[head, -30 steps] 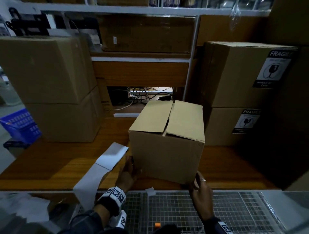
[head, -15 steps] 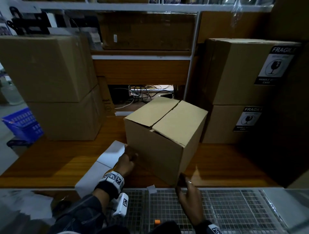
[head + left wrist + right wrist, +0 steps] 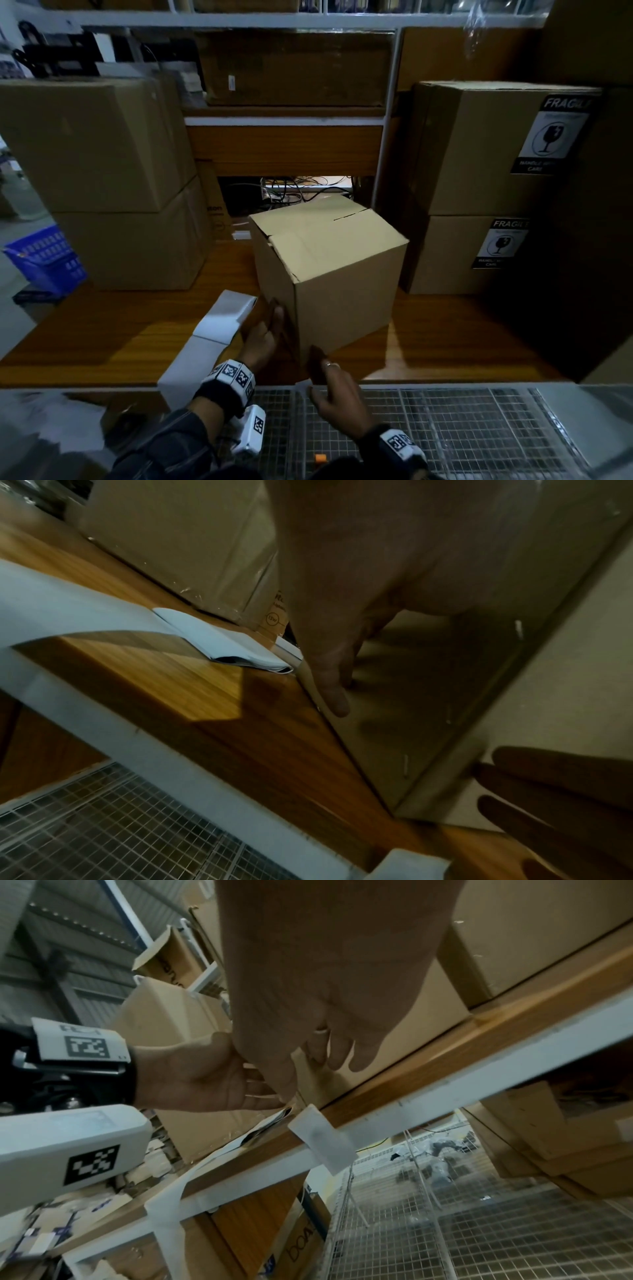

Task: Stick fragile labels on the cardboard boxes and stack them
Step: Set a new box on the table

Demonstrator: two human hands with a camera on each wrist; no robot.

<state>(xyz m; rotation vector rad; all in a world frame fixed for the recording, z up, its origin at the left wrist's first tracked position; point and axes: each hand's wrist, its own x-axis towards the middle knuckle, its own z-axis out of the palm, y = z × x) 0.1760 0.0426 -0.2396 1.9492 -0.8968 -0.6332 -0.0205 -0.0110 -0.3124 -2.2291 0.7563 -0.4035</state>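
A plain cardboard box (image 3: pixel 329 260) stands on the wooden shelf (image 3: pixel 102 335) with one corner turned toward me and its top flaps closed. My left hand (image 3: pixel 274 315) presses flat on its left face, fingers straight; the left wrist view shows the thumb (image 3: pixel 329 691) lying along the box (image 3: pixel 428 696). With straight fingers, my right hand (image 3: pixel 318 359) touches the box's near bottom corner. A white label strip (image 3: pixel 219 325) lies folded on the shelf just left of the box and hangs over the front edge.
Two stacked boxes (image 3: pixel 486 147) with black-and-white fragile labels (image 3: pixel 551 137) stand at the right. An unlabelled stack (image 3: pixel 85 144) stands at the left, with a blue basket (image 3: pixel 44 260) beyond it. A wire mesh (image 3: pixel 445 428) lies below the shelf edge, where a small white tag (image 3: pixel 322 1139) sticks.
The box has turned clockwise on the shelf, so a corner instead of a flat face now points at me. Both hands followed it; the right hand slid left along the front edge.
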